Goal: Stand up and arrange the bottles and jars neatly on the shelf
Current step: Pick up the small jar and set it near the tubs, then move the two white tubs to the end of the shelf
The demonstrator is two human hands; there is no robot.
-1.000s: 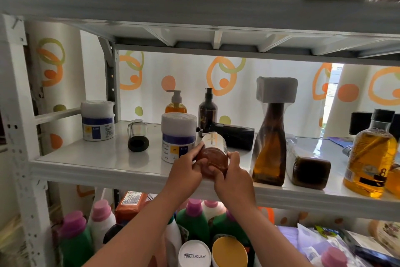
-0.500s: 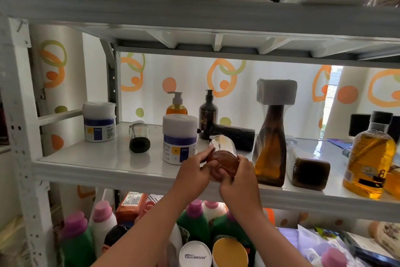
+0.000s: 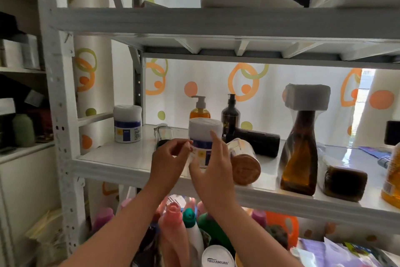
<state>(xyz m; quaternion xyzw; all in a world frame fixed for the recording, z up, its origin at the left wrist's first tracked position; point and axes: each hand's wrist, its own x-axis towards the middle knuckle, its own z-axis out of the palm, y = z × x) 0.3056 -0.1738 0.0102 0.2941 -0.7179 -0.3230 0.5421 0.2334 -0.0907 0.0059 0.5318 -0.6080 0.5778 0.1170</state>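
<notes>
Both hands (image 3: 190,162) open around upright white jar (image 3: 205,136).

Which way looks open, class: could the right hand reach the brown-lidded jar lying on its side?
Probably yes. The brown-lidded jar lies at the shelf's front edge, just right of the right hand, with nothing between them.

A home storage corner: white metal shelf (image 3: 129,165) of toiletry bottles, detergent bottles (image 3: 190,232) below, patterned curtain (image 3: 207,84) behind.
</notes>
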